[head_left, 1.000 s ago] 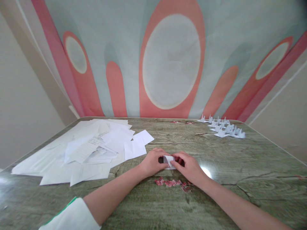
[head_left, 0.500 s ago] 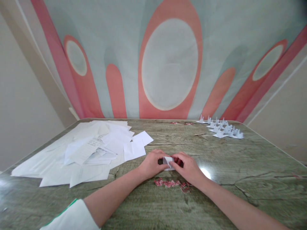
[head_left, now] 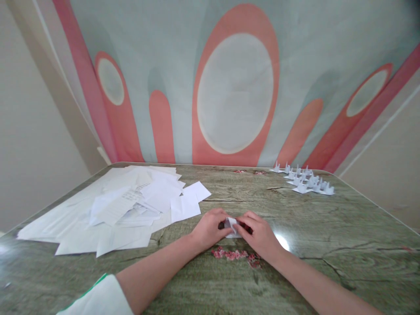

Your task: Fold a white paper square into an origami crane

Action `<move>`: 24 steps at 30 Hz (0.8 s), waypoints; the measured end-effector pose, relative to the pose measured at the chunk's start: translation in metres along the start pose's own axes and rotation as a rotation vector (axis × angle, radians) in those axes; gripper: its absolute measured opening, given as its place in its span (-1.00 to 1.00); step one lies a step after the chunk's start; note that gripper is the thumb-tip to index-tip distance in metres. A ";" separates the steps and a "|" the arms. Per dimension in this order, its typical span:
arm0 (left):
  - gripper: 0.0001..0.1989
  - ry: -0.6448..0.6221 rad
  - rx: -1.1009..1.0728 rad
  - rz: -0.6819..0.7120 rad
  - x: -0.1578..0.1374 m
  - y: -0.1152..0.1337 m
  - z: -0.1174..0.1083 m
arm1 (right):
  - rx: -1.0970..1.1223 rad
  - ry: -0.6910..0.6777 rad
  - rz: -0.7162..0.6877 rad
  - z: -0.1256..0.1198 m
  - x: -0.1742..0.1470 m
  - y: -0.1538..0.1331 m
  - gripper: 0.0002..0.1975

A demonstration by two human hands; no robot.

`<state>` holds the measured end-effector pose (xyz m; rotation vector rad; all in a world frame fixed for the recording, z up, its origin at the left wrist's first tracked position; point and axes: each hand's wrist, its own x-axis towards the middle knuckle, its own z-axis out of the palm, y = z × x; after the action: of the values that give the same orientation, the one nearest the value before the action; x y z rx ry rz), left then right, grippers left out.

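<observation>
A small piece of folded white paper (head_left: pixel 231 228) is held just above or on the table, between my two hands. My left hand (head_left: pixel 211 227) pinches its left side between thumb and fingers. On the right side, the thumb and fingers of my right hand (head_left: pixel 259 231) are closed on the same paper. My fingers hide part of its folds. Two white paper squares (head_left: pixel 185 206) lie beyond my left hand, at the edge of the paper pile.
A wide pile of loose white sheets (head_left: pixel 75 218) covers the table's left side. Several folded white paper figures with upright points (head_left: pixel 303 186) stand in rows at the far right. The wood-patterned table (head_left: pixel 328 232) meets a painted wall behind.
The whole view has shifted slightly. Both hands keep hold of the folded paper, and its facing flap sits at a slightly different angle.
</observation>
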<state>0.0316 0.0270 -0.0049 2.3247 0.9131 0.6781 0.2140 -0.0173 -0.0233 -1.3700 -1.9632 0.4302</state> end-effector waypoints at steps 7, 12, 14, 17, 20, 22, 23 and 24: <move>-0.75 0.001 0.011 0.042 0.001 0.001 -0.001 | -0.013 0.009 -0.028 0.001 0.001 0.003 -0.80; -0.67 -0.005 0.026 0.028 0.000 -0.001 -0.001 | -0.017 0.013 -0.043 0.002 0.001 0.005 -0.79; -0.68 0.001 0.020 0.001 -0.001 -0.001 -0.001 | -0.021 0.008 -0.040 0.001 0.000 0.003 -0.79; -0.74 0.003 -0.015 -0.038 -0.001 0.000 -0.002 | -0.030 0.004 -0.029 0.000 0.000 0.001 -0.78; -0.73 0.006 -0.055 -0.043 0.000 0.000 -0.003 | -0.031 0.008 -0.024 0.000 0.000 -0.001 -0.76; -0.74 0.003 -0.082 -0.028 0.000 0.000 -0.003 | -0.029 0.006 -0.027 -0.001 0.001 -0.001 -0.76; -0.75 -0.002 -0.093 -0.018 0.000 0.000 -0.003 | -0.028 0.002 -0.030 -0.001 0.001 -0.001 -0.76; -0.75 -0.007 -0.102 -0.010 0.001 -0.001 -0.003 | -0.026 -0.002 -0.033 -0.001 0.001 0.000 -0.76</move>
<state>0.0298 0.0291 -0.0027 2.2300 0.8662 0.6956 0.2141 -0.0164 -0.0224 -1.3524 -1.9966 0.3921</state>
